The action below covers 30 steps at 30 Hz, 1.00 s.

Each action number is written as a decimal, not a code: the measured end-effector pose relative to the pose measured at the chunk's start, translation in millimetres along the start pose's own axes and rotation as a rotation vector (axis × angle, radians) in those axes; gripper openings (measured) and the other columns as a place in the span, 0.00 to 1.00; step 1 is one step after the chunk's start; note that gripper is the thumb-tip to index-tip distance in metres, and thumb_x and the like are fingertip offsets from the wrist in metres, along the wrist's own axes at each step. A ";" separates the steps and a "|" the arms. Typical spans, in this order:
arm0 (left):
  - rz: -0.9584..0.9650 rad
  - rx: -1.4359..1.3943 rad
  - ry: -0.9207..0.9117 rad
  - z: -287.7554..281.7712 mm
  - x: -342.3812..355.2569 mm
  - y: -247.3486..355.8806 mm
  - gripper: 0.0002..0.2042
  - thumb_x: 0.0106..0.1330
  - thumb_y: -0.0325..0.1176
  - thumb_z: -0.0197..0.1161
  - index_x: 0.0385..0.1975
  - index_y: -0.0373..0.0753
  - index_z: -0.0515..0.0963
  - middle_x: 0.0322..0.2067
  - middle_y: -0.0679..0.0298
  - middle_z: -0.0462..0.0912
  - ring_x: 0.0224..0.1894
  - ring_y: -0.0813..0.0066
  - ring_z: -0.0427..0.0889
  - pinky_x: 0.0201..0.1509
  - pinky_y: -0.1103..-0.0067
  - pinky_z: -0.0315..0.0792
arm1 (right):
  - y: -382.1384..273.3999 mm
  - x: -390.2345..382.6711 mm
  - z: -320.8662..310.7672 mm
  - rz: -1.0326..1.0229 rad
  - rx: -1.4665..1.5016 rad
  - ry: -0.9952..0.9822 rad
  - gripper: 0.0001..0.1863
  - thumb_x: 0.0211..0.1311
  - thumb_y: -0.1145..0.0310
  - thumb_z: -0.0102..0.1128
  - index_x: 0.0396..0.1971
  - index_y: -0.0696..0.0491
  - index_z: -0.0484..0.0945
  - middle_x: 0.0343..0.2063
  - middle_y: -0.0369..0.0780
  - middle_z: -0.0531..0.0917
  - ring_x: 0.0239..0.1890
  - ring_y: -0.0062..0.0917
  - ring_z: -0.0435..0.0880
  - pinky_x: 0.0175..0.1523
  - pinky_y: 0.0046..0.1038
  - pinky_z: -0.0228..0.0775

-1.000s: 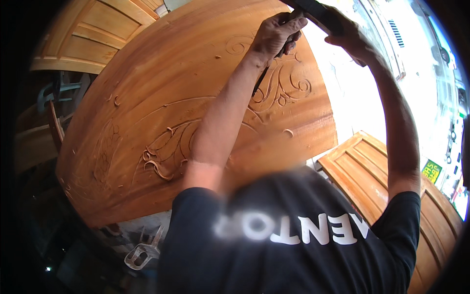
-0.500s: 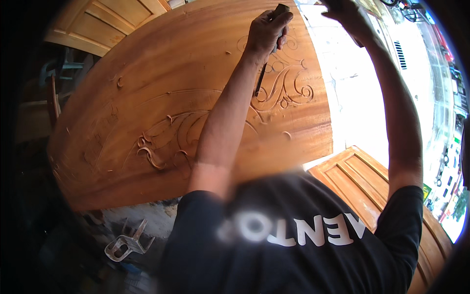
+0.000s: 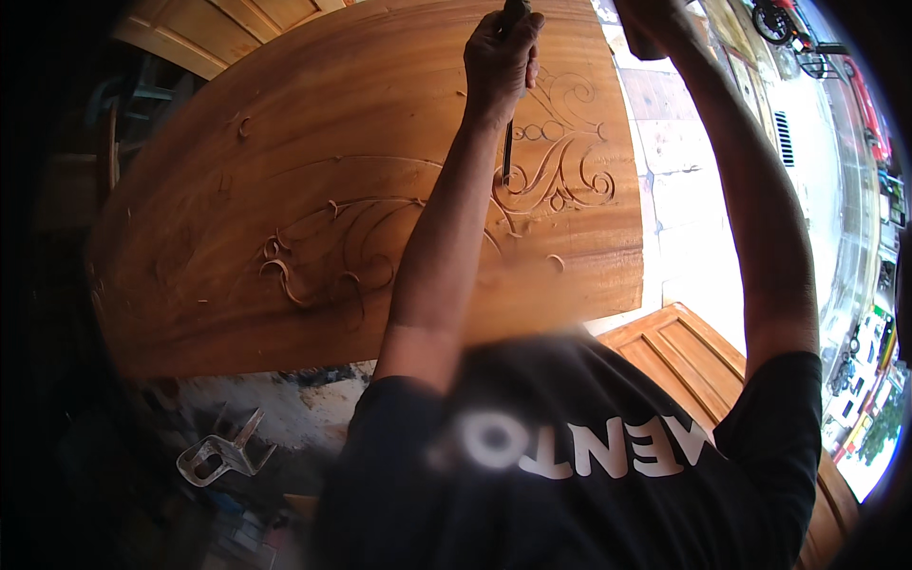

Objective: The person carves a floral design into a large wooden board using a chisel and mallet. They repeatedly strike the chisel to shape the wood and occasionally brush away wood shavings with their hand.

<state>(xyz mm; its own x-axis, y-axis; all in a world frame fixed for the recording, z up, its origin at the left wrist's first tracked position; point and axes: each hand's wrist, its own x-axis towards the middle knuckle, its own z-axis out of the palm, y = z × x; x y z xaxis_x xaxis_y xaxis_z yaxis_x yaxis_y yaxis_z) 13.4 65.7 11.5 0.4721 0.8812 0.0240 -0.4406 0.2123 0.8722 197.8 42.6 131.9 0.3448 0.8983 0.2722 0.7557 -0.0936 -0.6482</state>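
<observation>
Head view: the left hand (image 3: 501, 52) is clamped around the handle of a chisel (image 3: 508, 133), whose thin dark blade runs down to touch the scroll carving (image 3: 556, 176) on the far right part of the wooden panel (image 3: 313, 171). The right hand (image 3: 651, 24), far and to the right at the frame's top edge, is mostly cut off; I cannot tell its grip. Left of the blade, more carved curls (image 3: 323, 252) cross the panel. Near left, a metal clamp (image 3: 223, 454) lies below.
</observation>
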 end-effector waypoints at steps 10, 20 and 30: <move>0.103 0.016 0.209 -15.8 -21.2 31.8 0.09 0.76 0.35 0.62 0.33 0.42 0.73 0.16 0.75 0.67 0.12 0.87 0.62 0.13 0.85 0.57 | -31.4 42.4 22.3 -0.411 0.038 -0.141 0.43 0.51 0.77 0.70 0.71 0.46 0.67 0.59 0.47 0.80 0.61 0.40 0.79 0.65 0.41 0.71; 0.348 -0.065 0.366 -22.4 -40.1 36.5 0.08 0.75 0.37 0.64 0.36 0.44 0.72 0.20 0.75 0.67 0.15 0.89 0.63 0.16 0.86 0.59 | -90.1 32.8 28.9 -0.403 0.020 0.012 0.46 0.49 0.73 0.75 0.71 0.47 0.64 0.54 0.47 0.83 0.52 0.31 0.82 0.54 0.35 0.75; 0.456 -0.071 0.570 -23.0 -67.2 46.9 0.07 0.72 0.34 0.67 0.42 0.45 0.75 0.23 0.77 0.69 0.16 0.91 0.63 0.18 0.87 0.62 | -159.4 5.5 32.5 -0.441 -0.101 -0.313 0.45 0.51 0.82 0.65 0.72 0.41 0.65 0.45 0.47 0.85 0.44 0.36 0.87 0.43 0.38 0.80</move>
<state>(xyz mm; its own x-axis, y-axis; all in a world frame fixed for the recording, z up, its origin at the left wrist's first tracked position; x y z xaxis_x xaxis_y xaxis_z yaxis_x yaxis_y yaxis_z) -56.5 26.1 39.5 -0.2321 0.9673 0.1021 -0.5556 -0.2180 0.8024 61.1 76.4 213.6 -0.1866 0.9451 0.2683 0.8461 0.2934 -0.4450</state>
